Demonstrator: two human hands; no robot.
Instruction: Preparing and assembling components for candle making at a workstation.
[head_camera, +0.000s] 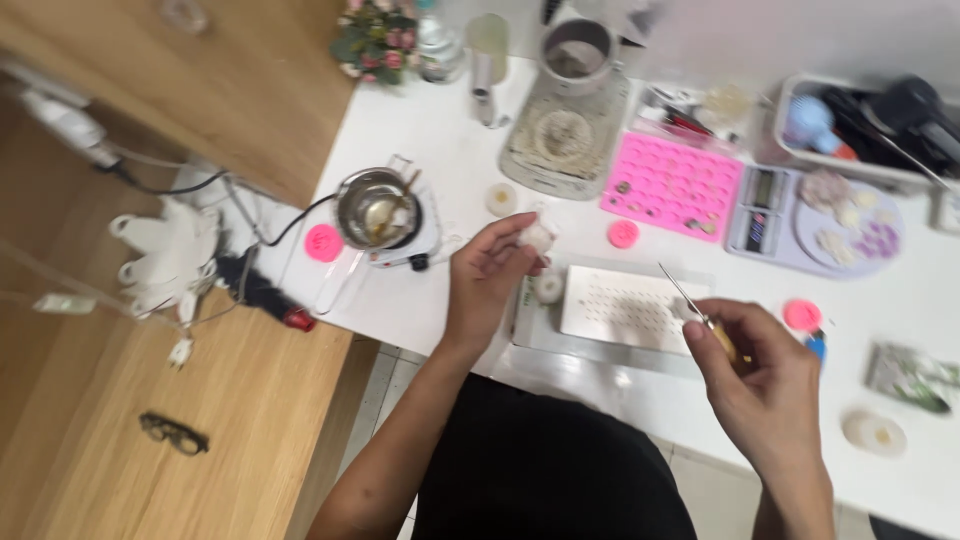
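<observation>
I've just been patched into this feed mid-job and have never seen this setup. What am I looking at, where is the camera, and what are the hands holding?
There is no machine: a person works with two bare hands, and the single camera sits on their head, looking down. The left hand pinches a small white lump in its fingertips. The right hand has its grip on a thin pointed tool with a wooden handle. Both are above a white table. On it lie a white perforated board, a pink mould tray, a small metal pot on a heater, a kitchen scale and small round pink pieces.
</observation>
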